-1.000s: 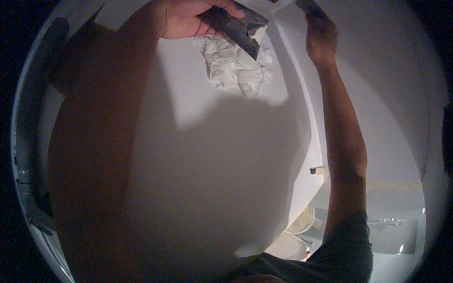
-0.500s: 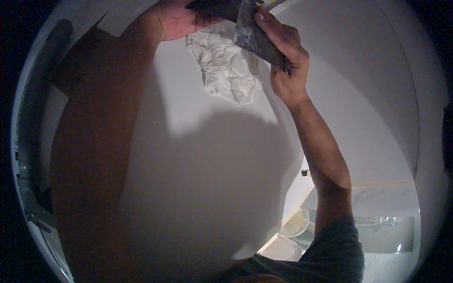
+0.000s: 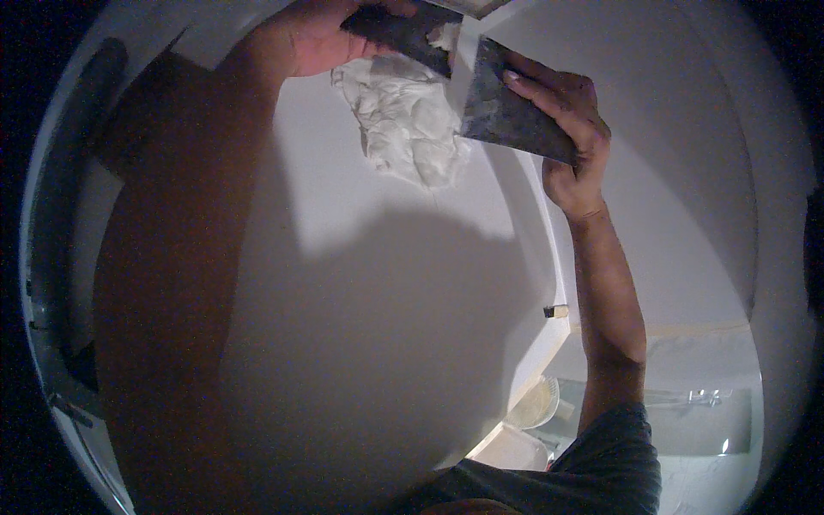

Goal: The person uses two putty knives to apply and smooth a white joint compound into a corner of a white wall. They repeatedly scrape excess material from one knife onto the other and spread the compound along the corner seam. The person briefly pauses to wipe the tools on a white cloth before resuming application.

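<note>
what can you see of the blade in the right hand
The blade is a flat, dark grey plate with straight edges and pale smears, metal by its look. It tilts down toward the right hand, which grips it across the face. Its lower left corner is beside the white paste; whether they touch is unclear. No handle shows.

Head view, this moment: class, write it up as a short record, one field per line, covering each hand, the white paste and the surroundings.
Left hand: grip closed on a dark flat blade
On that blade: a dab of white paste
Right hand: grip closed on a second dark blade
Paste heap: white, lumpy, on a pale surface
Surroundings: large shadow on the surface; white basket at lower right
</note>
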`<act>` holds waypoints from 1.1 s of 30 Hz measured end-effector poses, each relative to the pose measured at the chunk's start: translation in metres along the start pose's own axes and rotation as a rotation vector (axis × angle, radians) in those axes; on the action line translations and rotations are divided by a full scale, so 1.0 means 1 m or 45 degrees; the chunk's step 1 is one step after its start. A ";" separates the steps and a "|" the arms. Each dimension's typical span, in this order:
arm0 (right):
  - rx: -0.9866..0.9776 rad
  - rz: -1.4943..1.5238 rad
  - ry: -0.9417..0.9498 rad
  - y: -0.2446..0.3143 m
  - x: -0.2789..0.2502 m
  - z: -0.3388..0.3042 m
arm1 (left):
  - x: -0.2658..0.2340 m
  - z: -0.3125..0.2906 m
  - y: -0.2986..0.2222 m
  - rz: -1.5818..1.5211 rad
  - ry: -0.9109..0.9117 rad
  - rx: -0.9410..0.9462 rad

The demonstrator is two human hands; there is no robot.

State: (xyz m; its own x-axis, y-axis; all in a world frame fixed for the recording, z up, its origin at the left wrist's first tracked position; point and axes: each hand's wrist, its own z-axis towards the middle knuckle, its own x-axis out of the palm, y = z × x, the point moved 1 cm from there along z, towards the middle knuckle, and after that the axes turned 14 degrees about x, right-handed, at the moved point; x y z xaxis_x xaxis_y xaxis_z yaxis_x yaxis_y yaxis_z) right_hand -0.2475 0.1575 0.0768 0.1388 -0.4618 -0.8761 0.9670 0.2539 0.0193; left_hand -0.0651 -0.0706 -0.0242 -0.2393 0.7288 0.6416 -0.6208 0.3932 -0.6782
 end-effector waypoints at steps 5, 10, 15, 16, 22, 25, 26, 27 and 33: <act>-0.032 -0.028 0.125 0.013 -0.002 0.013 | 0.004 -0.004 -0.010 0.109 0.035 0.018; -0.029 -0.025 0.166 0.013 0.005 0.015 | -0.001 -0.004 -0.009 0.105 0.022 -0.006; 0.023 -0.062 0.215 0.012 0.004 0.012 | -0.008 0.000 -0.002 0.094 0.072 0.019; 0.027 -0.063 0.230 0.011 0.003 0.012 | -0.012 0.001 0.000 0.100 0.071 0.012; 0.444 0.228 0.009 -0.042 0.017 0.024 | -0.016 -0.004 -0.015 0.204 0.005 -0.079; 0.875 0.011 -0.089 -0.088 0.020 0.014 | 0.001 0.014 0.019 0.187 0.027 -0.135; 0.872 0.078 -0.110 -0.089 0.044 0.039 | -0.016 0.005 -0.002 0.251 0.002 -0.106; 0.903 0.091 -0.115 -0.092 0.063 0.054 | -0.028 0.001 -0.007 0.262 0.011 -0.091; 0.506 -0.344 -0.222 -0.126 0.096 0.074 | -0.003 -0.002 -0.012 0.175 0.086 -0.109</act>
State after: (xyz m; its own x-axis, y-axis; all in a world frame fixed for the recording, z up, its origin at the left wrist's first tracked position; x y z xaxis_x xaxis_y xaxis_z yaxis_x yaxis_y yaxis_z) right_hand -0.3400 0.0188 0.0258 -0.1266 -0.6101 -0.7821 0.9751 -0.2214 0.0149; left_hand -0.0554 -0.0765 -0.0191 -0.2648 0.8139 0.5171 -0.5190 0.3317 -0.7878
